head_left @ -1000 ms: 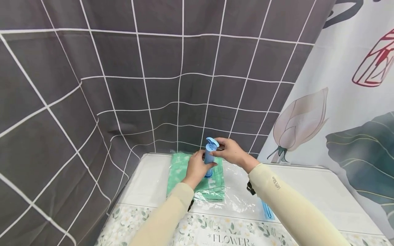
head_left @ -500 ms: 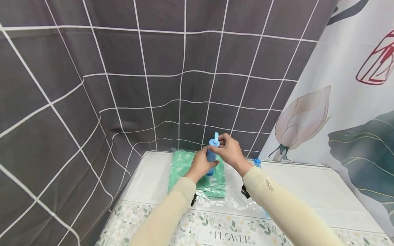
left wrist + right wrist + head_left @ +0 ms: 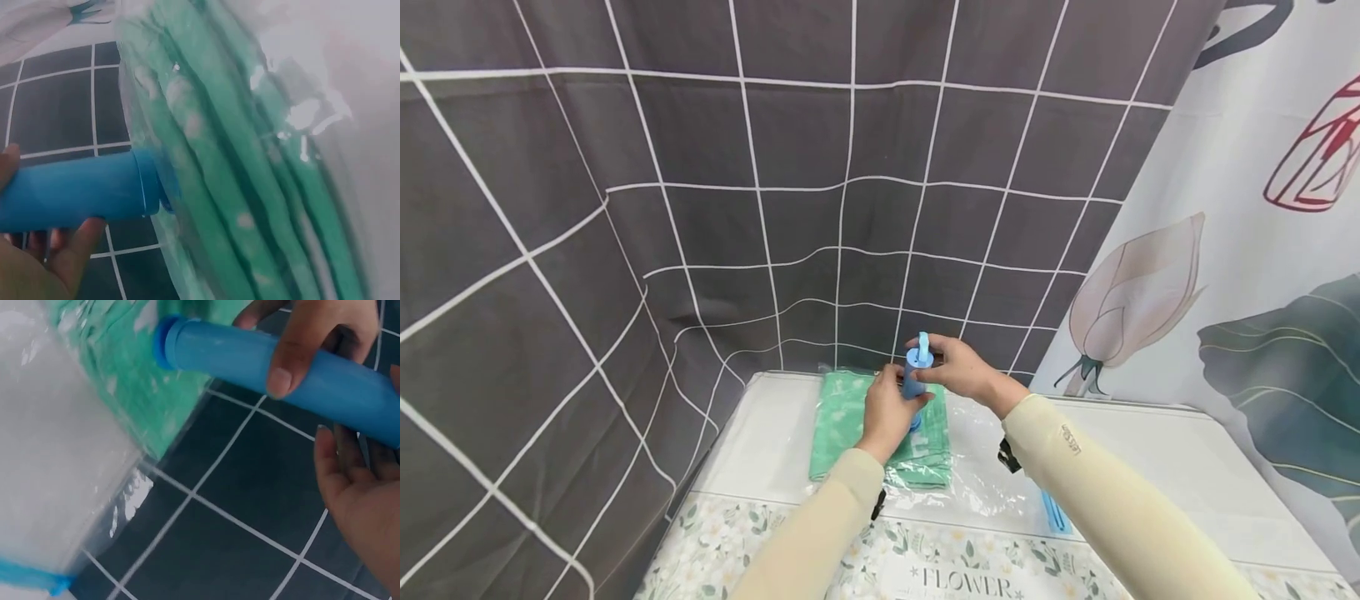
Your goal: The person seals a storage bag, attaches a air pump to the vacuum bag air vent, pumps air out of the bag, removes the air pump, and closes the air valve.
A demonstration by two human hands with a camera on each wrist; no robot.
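Observation:
A blue hand pump (image 3: 914, 385), a long cylinder, stands with its flared foot on a clear plastic bag (image 3: 981, 437) that holds folded green cloth (image 3: 842, 421). My left hand (image 3: 887, 412) grips the pump's barrel, with the thumb (image 3: 284, 372) lying along it in the right wrist view. At the pump's upper end, my right hand (image 3: 962, 369) holds it just below the light blue top handle (image 3: 923, 342). In the left wrist view, the pump's foot (image 3: 145, 181) meets the bag's surface. Part of the barrel is hidden by the fingers.
The bag lies on a white table (image 3: 1150, 467) with a floral printed front (image 3: 722, 533). A blue strip (image 3: 1057, 512) shows at the bag's right edge, partly behind the right sleeve. Behind stands a dark curtain (image 3: 797, 217) with white grid lines.
The pump's top handle has turned from broadside to edge-on. My right hand shifted slightly up and back down, still at the upper end. The left hand keeps its grip on the barrel.

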